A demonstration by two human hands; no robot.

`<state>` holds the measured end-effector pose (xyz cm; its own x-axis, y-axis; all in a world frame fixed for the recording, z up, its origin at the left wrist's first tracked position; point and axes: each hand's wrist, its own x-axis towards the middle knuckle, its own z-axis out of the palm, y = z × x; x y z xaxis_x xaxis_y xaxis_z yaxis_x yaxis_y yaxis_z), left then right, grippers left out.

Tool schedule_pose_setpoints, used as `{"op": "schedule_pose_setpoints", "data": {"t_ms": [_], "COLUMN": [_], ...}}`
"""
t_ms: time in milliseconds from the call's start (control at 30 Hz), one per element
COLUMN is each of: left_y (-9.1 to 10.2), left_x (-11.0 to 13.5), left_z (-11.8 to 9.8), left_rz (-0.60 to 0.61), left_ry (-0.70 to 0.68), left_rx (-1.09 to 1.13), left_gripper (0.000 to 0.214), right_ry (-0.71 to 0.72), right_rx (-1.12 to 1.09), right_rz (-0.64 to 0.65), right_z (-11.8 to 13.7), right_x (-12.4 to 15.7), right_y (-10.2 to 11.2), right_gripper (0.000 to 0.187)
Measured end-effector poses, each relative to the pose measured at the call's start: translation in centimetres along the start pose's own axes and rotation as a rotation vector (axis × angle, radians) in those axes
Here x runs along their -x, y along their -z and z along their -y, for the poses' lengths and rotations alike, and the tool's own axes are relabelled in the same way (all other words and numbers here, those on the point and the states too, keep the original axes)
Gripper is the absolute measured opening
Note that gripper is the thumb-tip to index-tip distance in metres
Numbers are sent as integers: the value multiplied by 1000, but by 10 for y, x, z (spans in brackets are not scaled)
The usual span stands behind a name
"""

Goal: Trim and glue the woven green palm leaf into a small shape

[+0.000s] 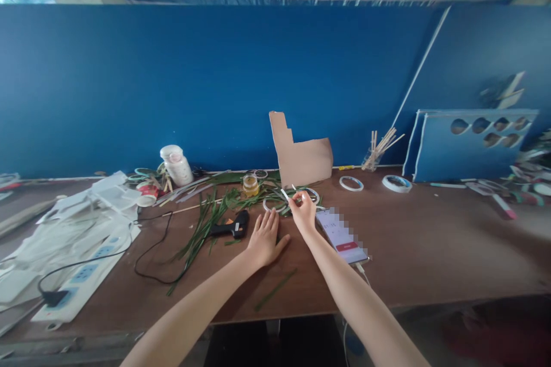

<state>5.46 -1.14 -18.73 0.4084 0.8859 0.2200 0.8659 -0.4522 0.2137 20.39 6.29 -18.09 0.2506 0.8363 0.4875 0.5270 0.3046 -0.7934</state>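
Note:
My left hand (264,238) lies flat on the brown table (408,252), fingers stretched out, holding nothing, just right of a black glue gun (232,226). My right hand (303,210) is raised a little above the table with fingertips pinched on a thin white strip (286,195). Under and behind it lie white tape rings (275,205) among long green leaves (206,221). A phone (342,236) lies right of my right wrist.
A small amber jar (250,184), a white bottle (176,165) and a cardboard piece (301,155) stand at the back. Tape rolls (396,183) and a cup of sticks (376,152) are back right. White power strips (81,275) with a black cable lie left.

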Motion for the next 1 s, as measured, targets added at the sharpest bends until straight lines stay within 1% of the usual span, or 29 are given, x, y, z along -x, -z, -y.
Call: {"op": "schedule_pose_setpoints", "data": {"t_ms": [100, 233, 467, 600, 767, 800, 867, 933, 967, 1000], "left_y": [-2, -3, -4, -4, 0, 2, 6, 13, 17, 21], "left_x": [-3, -2, -4, -3, -1, -2, -3, -3, -3, -2], "left_z": [1, 0, -1, -1, 2, 4, 10, 17, 21, 24], "left_rz": [13, 12, 16, -1, 34, 19, -64, -171, -210, -220], "left_ry": [3, 0, 4, -1, 3, 8, 36, 79, 96, 93], "left_rx": [-31, -80, -111, -73, 72, 104, 158, 210, 242, 278], "left_gripper": [78, 78, 79, 79, 80, 78, 71, 60, 53, 46], "right_ry": [-18, -41, 38, 81, 147, 148, 154, 190, 217, 243], "right_rx": [20, 104, 177, 210, 182, 163, 127, 111, 114, 119], "right_rz": [7, -7, 73, 92, 124, 147, 211, 276, 306, 337], "right_z": [-1, -1, -5, -6, -3, -3, -2, -1, -1, 0], "right_x": [1, 2, 4, 4, 5, 6, 7, 8, 8, 9], "right_y": [0, 0, -1, -1, -3, -3, -4, -5, -6, -6], "right_gripper": [10, 10, 9, 10, 14, 16, 20, 23, 24, 24]}}
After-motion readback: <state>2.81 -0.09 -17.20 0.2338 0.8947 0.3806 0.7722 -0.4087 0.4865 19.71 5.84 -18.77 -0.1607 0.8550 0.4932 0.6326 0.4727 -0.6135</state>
